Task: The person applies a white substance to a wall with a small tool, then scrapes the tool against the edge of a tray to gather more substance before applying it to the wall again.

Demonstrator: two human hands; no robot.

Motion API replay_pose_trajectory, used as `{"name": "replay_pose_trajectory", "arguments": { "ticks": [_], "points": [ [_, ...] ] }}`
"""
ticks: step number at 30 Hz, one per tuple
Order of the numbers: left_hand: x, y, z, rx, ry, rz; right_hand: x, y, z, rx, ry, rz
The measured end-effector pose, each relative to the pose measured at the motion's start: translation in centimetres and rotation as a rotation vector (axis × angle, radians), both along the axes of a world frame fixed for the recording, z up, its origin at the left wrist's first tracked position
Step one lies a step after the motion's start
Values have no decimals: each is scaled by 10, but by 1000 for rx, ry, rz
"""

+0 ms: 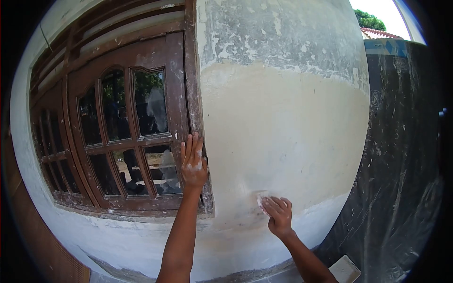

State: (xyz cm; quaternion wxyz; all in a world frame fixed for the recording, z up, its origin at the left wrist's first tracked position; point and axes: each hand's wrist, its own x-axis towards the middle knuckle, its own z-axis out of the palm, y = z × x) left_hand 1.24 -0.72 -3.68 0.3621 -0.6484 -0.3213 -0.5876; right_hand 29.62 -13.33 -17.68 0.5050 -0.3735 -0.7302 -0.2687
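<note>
My left hand (194, 162) lies flat against the right edge of the brown wooden window frame (197, 94), fingers pointing up and white powder on its back. Lower and to the right, my right hand (277, 212) presses a small whitish pad (262, 202) against the wall (283, 122). Its fingers cover most of the pad, so the material cannot be made out. Around the pad the beige wall surface shows a darker, smudged patch.
Glass panes (150, 101) with whitish smears fill the window at left. Dark plastic sheeting (401, 141) hangs at right. A pale rectangular tray (345, 270) stands low at the bottom right. Grey, patchy plaster (283, 33) covers the upper wall.
</note>
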Motion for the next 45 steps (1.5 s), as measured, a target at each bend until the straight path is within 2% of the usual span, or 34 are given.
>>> {"name": "replay_pose_trajectory", "arguments": {
  "ticks": [3,6,7,10,12,15,20,23,26,27,29,35,39,42,45],
  "points": [
    [0,4,-1,2,-1,-9,-22,24,167,342,9,44],
    [-2,4,-2,-8,0,-6,-35,52,291,557,2,-2],
    [-3,4,-2,-18,1,-5,-37,60,316,553,-6,-22],
    [-1,-4,1,-43,-4,-14,-34,83,333,523,-39,-116],
    [0,-3,1,-42,-9,-11,-31,88,301,493,-46,-141],
    [1,-4,1,-39,-11,2,-27,76,205,379,-70,-136],
    [-1,0,-1,-51,-11,-27,-2,47,-33,24,-147,-152],
    [0,0,0,-43,-9,-10,12,9,-152,-228,-194,-172],
    [0,1,0,-41,-9,-1,21,-21,-190,-350,-197,-179],
    [1,0,0,-41,-17,2,20,-22,-178,-350,-195,-179],
    [2,-1,1,-37,-27,3,16,-11,-118,-207,-42,-96],
    [1,0,-1,-31,-23,-6,-3,32,156,411,26,-86],
    [0,3,-1,-16,-16,5,-6,69,299,596,-37,-168],
    [-1,2,-1,-32,-7,11,-3,87,327,567,-17,-223],
    [-1,0,-1,-53,-9,2,-3,91,275,472,-13,-215]
  ]
}}
